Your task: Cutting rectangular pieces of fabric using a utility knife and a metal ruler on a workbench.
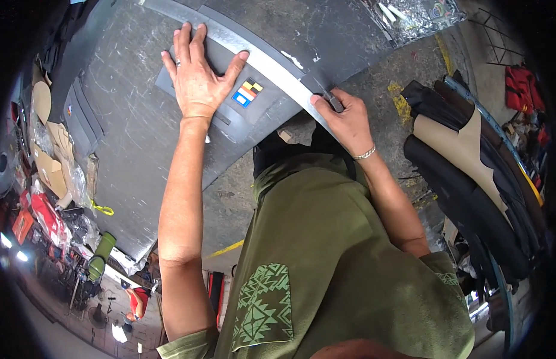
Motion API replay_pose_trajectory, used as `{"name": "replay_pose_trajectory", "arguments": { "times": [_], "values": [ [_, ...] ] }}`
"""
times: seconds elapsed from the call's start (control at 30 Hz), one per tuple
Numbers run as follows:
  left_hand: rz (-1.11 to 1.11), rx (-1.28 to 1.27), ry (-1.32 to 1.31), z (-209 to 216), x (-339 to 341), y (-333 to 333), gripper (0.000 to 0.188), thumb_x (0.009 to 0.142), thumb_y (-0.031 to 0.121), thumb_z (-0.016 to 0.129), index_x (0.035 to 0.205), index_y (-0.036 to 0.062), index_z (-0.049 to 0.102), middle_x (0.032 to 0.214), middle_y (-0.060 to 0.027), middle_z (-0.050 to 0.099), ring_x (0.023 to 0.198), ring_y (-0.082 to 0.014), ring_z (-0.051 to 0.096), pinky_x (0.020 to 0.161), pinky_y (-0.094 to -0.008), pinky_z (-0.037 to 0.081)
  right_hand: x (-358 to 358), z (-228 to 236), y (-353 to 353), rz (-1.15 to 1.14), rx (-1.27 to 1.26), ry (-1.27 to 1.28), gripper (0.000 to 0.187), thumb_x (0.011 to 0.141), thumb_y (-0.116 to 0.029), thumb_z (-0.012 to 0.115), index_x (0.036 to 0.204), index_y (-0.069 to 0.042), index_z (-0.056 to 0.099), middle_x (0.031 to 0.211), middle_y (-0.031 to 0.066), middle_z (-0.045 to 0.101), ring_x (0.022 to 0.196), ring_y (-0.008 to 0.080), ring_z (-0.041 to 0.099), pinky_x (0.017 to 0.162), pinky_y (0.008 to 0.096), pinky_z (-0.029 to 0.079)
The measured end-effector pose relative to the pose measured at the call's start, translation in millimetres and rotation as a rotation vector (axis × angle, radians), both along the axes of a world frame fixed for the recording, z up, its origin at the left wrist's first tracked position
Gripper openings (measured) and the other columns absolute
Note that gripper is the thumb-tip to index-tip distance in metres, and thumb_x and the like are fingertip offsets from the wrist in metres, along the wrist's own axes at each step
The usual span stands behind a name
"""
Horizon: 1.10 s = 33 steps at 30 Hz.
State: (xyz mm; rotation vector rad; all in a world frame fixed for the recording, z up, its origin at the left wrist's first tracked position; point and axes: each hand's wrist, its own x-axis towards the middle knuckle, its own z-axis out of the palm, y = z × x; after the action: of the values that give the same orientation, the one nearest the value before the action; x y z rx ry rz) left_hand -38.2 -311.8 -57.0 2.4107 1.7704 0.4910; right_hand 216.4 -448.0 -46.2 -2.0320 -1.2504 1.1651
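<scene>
My left hand (199,84) lies with fingers spread over a long metal straightedge (269,69) and the dark grey sheet material (230,122) under it. Its thumb presses on the straightedge. Next to that thumb, the sheet bears a small patch (248,93) of coloured squares, with a narrow slot (217,116) nearby. My right hand (350,122) grips a cutter knife (336,103) with a dark handle, close to the straightedge's near right end. The knife points away from me along the straightedge's far side; its tip is hard to make out. My right thumb rests at the straightedge.
The scuffed dark table (125,131) stretches to the left, with grey cut pieces (83,113) at its edge. A clear plastic bag (418,21) lies at the far right. Rolls of black and beige material (451,143) stand right of me. A person in red (137,302) is at lower left.
</scene>
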Motion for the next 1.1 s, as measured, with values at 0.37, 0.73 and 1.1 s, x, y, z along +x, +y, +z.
{"name": "replay_pose_trajectory", "arguments": {
  "times": [0.37,0.73,1.1],
  "values": [
    [0.008,-0.004,-0.028,8.0,4.7,-1.6,0.102,0.071,0.07,0.075,0.144,0.0054,0.045,0.152,-0.0148,0.04,0.146,-0.0332,0.031,0.119,-0.0599,0.014,1.3,5.3,4.9,-0.017,-0.1,0.069,0.052,0.081,-0.046,0.078,0.086,0.005,0.07,0.063,0.0148,0.06,0.057,0.0205,0.055,0.059,0.0348,0.046],
    [0.01,0.005,0.011,5.2,2.7,-0.8,0.098,0.073,0.067,0.075,0.144,0.0062,0.046,0.153,-0.0145,0.041,0.147,-0.0317,0.031,0.12,-0.0582,0.014,6.4,-0.4,3.9,0.006,-0.082,0.114,0.043,0.083,-0.042,0.08,0.086,0.0,0.072,0.066,-0.0028,0.056,0.065,0.0062,0.048,0.059,0.026,0.042],
    [0.016,0.011,-0.028,1.9,2.5,0.3,0.102,0.071,0.075,0.071,0.142,0.006,0.047,0.152,-0.0144,0.042,0.146,-0.0324,0.031,0.119,-0.0616,0.016,4.3,-6.5,1.8,-0.029,-0.056,0.164,0.039,0.084,-0.038,0.081,0.084,0.0,0.072,0.067,-0.0052,0.054,0.065,0.005,0.046,0.058,0.025,0.04]
  ]
}}
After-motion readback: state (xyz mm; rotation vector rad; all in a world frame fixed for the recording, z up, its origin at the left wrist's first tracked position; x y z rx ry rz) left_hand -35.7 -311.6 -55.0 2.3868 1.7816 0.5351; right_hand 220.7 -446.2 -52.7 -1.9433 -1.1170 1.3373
